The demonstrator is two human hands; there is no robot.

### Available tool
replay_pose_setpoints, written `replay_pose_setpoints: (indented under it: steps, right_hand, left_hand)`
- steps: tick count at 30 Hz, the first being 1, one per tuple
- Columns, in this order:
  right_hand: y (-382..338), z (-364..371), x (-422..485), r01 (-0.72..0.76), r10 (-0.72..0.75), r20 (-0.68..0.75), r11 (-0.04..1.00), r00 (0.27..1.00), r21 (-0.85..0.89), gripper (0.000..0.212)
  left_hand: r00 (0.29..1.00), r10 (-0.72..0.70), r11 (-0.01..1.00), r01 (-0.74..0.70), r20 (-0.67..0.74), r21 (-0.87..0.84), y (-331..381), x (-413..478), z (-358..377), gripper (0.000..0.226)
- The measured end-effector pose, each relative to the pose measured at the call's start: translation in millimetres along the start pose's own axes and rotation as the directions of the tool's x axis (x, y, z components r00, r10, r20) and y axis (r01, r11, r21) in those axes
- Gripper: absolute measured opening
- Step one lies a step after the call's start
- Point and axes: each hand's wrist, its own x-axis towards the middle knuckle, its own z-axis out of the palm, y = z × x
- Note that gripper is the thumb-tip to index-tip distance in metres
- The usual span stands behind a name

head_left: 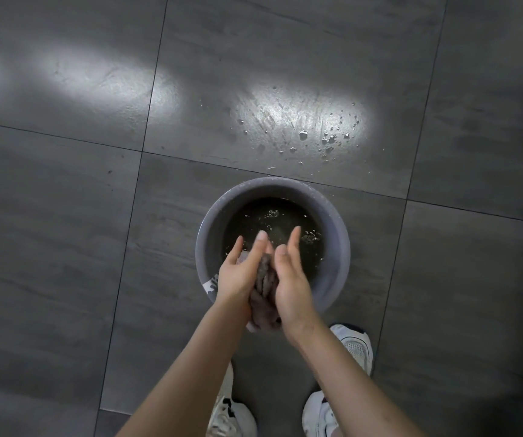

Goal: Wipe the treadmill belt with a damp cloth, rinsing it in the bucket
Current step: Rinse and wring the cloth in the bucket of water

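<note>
A grey round bucket [335,234] stands on the floor below me, with dark water [272,222] in it. Over its near rim I hold a bunched, wet grey-brown cloth [264,298] between my two palms. My left hand [241,272] presses on the cloth's left side with its fingers stretched out. My right hand [288,279] presses on the right side, fingers also straight and pointing away from me. The cloth's middle is squeezed between the hands and its lower end hangs out below the wrists. The treadmill is not in view.
Dark grey floor tiles [64,247] lie all around the bucket. Water drops and wet streaks [316,134] spot the tile beyond the bucket. My white shoes [354,345] stand just behind the bucket at the bottom of the view.
</note>
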Motion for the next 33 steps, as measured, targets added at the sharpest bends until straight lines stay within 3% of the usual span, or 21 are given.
replay_pose_setpoints:
  steps: [3, 6, 8, 10, 12, 15, 18, 22, 26, 29, 33]
  right_hand:
    - [-2.8, -15.1, 5.3, -0.054, 0.086, -0.094, 0.953, 0.992, 0.297, 0.056]
    - [-7.1, -22.8, 7.7, -0.082, 0.160, -0.217, 0.941, 0.963, 0.329, 0.050]
    - [-5.8, -25.2, 9.0, -0.195, 0.287, -0.269, 0.926, 0.919, 0.322, 0.039]
    - [-6.2, -25.8, 10.6, -0.386, 0.479, -0.205, 0.846, 0.854, 0.368, 0.046]
    - [-7.1, -26.9, 13.3, -0.484, 0.565, -0.073, 0.761, 0.822, 0.432, 0.061]
    - [-12.1, -22.8, 20.7, -0.432, 0.518, -0.004, 0.717, 0.855, 0.547, 0.058]
    - [-10.1, -8.6, 21.5, -0.410, 0.471, -0.027, 0.793, 0.881, 0.451, 0.049]
    - [2.4, 1.2, 12.9, -0.303, 0.333, -0.059, 0.907, 0.941, 0.294, 0.032]
    - [2.7, 6.6, 7.1, -0.142, 0.157, -0.167, 0.985, 0.973, 0.097, 0.047]
    - [8.3, 6.0, 6.1, -0.114, 0.120, -0.231, 0.993, 0.965, 0.039, 0.065]
    - [8.8, 0.2, 7.1, -0.160, 0.212, -0.267, 0.966, 0.940, 0.202, 0.062]
  left_hand:
    - [0.993, 0.098, 0.994, -0.094, -0.059, 0.060, -0.3, 3.0, 1.5, 0.082]
    - [0.976, 0.195, 0.979, -0.189, -0.095, 0.073, -1.0, 1.7, 6.9, 0.071]
    - [0.973, 0.213, 0.977, -0.210, -0.088, 0.040, -0.4, -2.8, 10.4, 0.069]
    - [0.978, 0.203, 0.979, -0.205, -0.055, -0.020, 0.1, -6.6, 12.4, 0.067]
    - [0.976, 0.216, 0.975, -0.217, -0.011, -0.039, -2.0, -8.9, 12.6, 0.065]
    - [0.956, 0.293, 0.953, -0.294, 0.034, 0.067, -2.5, -13.5, 11.8, 0.062]
    - [0.956, 0.291, 0.949, -0.294, 0.045, 0.116, -0.6, -14.7, 12.7, 0.055]
    - [0.982, 0.156, 0.986, -0.150, 0.102, -0.069, 3.2, -16.9, 16.0, 0.018]
    - [0.978, 0.169, 0.985, -0.163, 0.120, -0.062, 4.0, -12.4, 15.6, 0.060]
    - [0.970, 0.214, 0.975, -0.206, 0.114, -0.077, 5.0, -7.6, 17.5, 0.045]
    - [0.972, 0.233, 0.972, -0.232, 0.018, -0.046, 1.6, -2.3, 24.5, 0.048]
